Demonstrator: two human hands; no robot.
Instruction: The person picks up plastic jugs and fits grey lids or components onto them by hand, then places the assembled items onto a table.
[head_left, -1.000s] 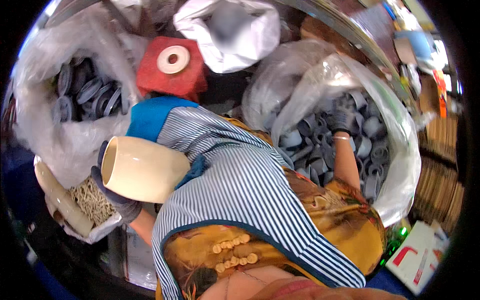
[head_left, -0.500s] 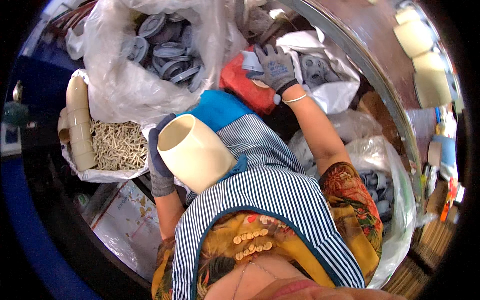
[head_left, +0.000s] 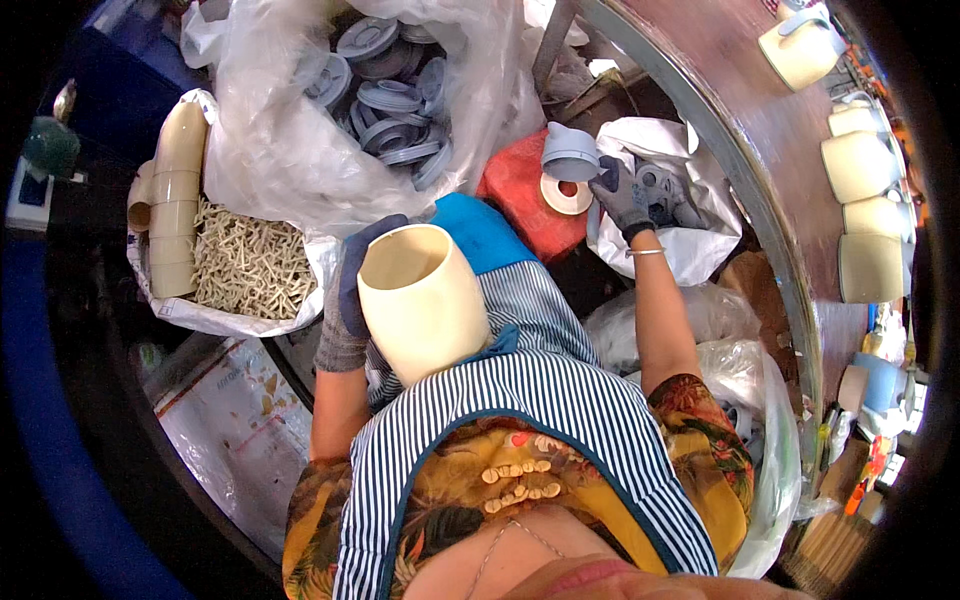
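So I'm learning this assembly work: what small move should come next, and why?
Probably bring the grey cap in the right hand across to the open mouth of the cream pipe fitting, which the left hand holds, since the two are still apart.

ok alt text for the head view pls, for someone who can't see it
Seen from above, a person in a striped apron holds a cream plastic cylinder against their lap with the gloved left hand, while the gloved right hand lifts a grey funnel-shaped fitting over a white bag. A clear bag of grey fittings lies ahead.
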